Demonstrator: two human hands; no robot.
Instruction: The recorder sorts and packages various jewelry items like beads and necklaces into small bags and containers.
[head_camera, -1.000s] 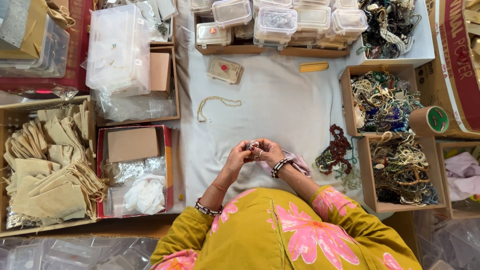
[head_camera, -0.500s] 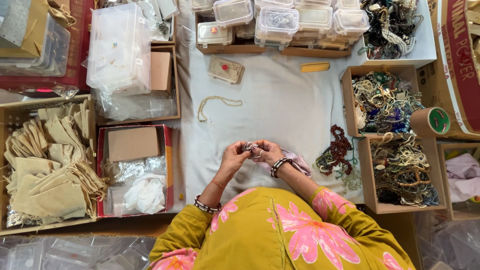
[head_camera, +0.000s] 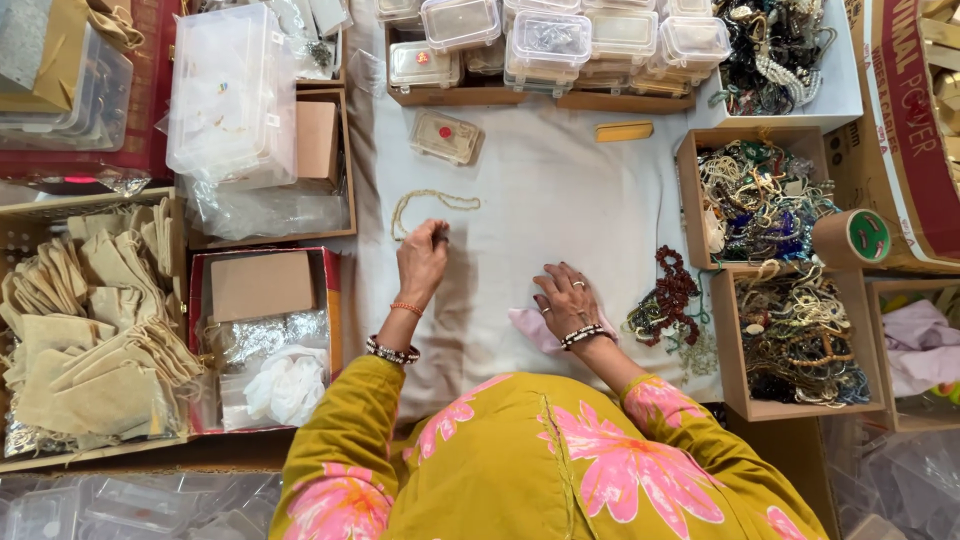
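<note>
Left hand pinching a small dark piece beside the gold chain mid-desk, right hand flat, fingers spread, on pink cloth; chain not yet picked up.

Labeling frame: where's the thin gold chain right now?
Head view: the gold chain lies on the white cloth, left of centre, just above the left hand, below a small clear box.

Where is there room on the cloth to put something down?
The cloth is bare in the middle, between the chain, the yellow bar and the right hand. A smaller patch lies between the two hands, near the left hand. The bead boxes and pouches are crowded.
</note>
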